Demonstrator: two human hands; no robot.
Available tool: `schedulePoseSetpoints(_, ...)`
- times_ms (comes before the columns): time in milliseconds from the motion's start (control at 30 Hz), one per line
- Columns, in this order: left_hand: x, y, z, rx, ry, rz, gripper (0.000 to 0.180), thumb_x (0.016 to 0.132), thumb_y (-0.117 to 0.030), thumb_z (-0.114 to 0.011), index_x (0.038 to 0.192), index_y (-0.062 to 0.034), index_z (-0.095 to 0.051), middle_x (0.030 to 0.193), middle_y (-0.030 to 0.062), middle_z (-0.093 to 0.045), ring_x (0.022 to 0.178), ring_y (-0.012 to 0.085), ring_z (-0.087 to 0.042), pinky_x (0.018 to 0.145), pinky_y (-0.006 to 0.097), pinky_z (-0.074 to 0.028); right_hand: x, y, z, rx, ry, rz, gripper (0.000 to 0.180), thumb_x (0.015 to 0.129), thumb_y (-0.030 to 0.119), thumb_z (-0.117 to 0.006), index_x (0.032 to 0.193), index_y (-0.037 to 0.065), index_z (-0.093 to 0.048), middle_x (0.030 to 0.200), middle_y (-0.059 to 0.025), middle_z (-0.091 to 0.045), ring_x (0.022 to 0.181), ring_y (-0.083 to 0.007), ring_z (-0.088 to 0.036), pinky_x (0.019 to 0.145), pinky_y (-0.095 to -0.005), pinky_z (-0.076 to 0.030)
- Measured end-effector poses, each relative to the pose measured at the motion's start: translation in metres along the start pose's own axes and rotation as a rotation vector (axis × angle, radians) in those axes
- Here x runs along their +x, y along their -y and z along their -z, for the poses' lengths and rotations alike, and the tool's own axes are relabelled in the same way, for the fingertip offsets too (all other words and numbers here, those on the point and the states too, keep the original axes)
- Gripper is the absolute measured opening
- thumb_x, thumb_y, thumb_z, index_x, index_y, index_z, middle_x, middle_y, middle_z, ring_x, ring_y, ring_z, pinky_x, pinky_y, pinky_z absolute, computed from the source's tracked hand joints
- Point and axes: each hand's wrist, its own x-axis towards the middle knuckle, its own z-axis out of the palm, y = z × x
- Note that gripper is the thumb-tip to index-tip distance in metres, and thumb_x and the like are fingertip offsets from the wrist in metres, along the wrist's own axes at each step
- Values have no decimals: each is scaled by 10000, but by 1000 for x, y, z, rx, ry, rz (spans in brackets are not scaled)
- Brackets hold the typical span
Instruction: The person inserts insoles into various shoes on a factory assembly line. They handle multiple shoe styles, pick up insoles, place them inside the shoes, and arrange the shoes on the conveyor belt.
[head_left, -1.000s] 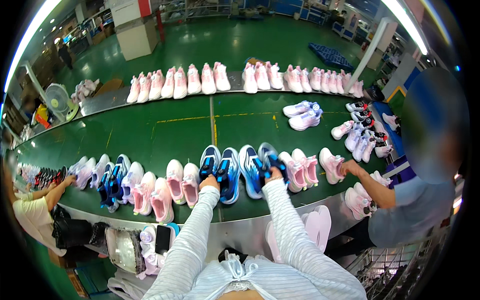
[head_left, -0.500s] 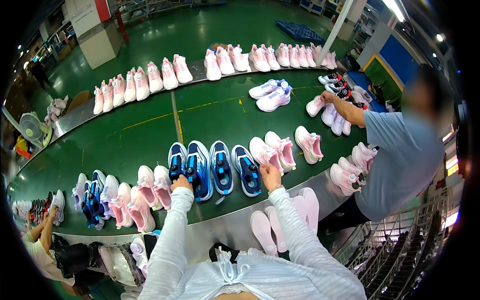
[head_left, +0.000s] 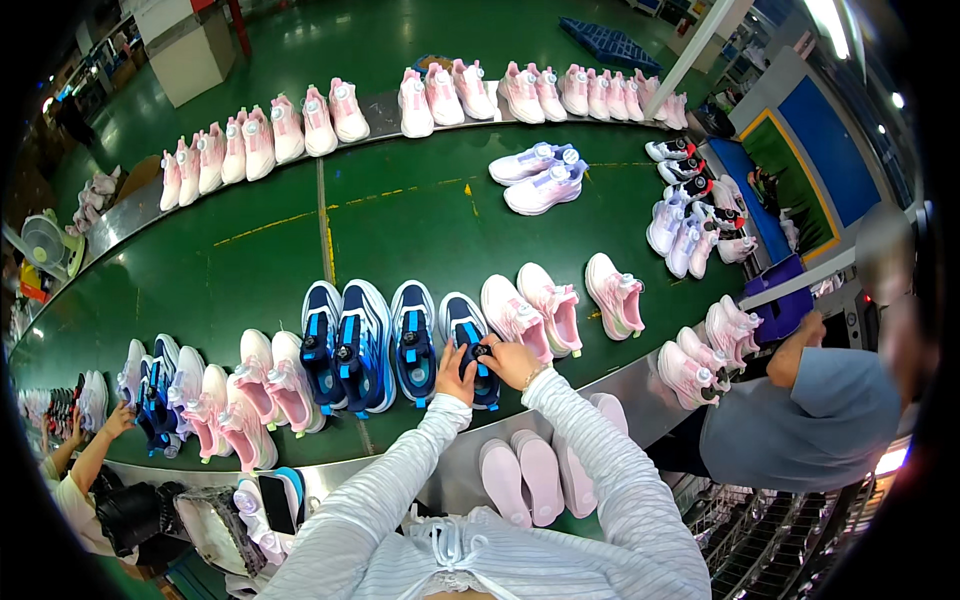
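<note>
Where the left hand (head_left: 457,378) and right hand (head_left: 514,363) meet on a low, navy-and-blue, fabric-looking sneaker (head_left: 464,324) just below frame centre, clamping can't be told; probably light, soft-topped, it suits holding by the heel (head_left: 486,397).

Left hand (head_left: 456,378), right hand (head_left: 514,364) close together below frame centre, fingers bent; forearms (head_left: 398,456) slant inward from lower edge.

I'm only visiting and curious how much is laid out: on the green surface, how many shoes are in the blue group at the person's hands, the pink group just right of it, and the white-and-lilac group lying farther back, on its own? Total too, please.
Blue shoes: 4
Pink shoes: 3
White-and-lilac shoes: 2
Total: 9
</note>
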Motion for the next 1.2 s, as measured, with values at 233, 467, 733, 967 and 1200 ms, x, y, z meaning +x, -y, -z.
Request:
schedulePoseSetpoints(233, -3, 17, -7, -112, -42, -7, 302, 743, -197, -584, 946, -12, -459, 1195, 201, -404, 1026, 346, -450, 843, 347, -376, 7, 6, 14, -202, 43, 131, 305, 753, 263, -530, 978, 68, -466, 882, -162, -559, 793, -292, -558, 665, -368, -447)
schedulePoseSetpoints(467, 0, 2, -1, -52, 124, 94, 501, 743, -200, -581, 1162, -41, -358, 1068, 155, -514, 907, 315, -527, 782, 353, -415, 23, 5, 22, -269, 176, 286, 251, 749, 204, -545, 886, 9, -466, 779, -161, -549, 769, -305, -553, 669, -370, -445)
schedulePoseSetpoints(733, 0, -7, -3, -12, 139, 224, 561, 774, -159, -509, 1251, -88, -224, 1093, 216, -472, 916, 373, -495, 751, 403, -411, 36, 9, 15, -254, 253, 217, 252, 733, 200, -545, 876, 8, -466, 781, -175, -576, 734, -309, -572, 634, -381, -451)
schedulePoseSetpoints(967, -3, -8, -4, -103, 155, 251, 550, 793, -155, -476, 1261, -65, -201, 1137, 240, -433, 993, 385, -456, 830, 378, -384, 25, 7, 3, -237, 162, 149, 279, 767, 267, -516, 914, 48, -425, 721, -155, -584, 671, -324, -573, 571, -423, -442)
schedulePoseSetpoints(1200, 0, -3, 0, -114, 187, 335, 517, 820, -193, -406, 1283, -89, -201, 1151, 227, -428, 1023, 373, -438, 837, 372, -373, 27, 33, -27, -285, -66, -124, 300, 769, 248, -506, 918, -6, -449, 622, -183, -566, 584, -348, -565, 512, -421, -455)
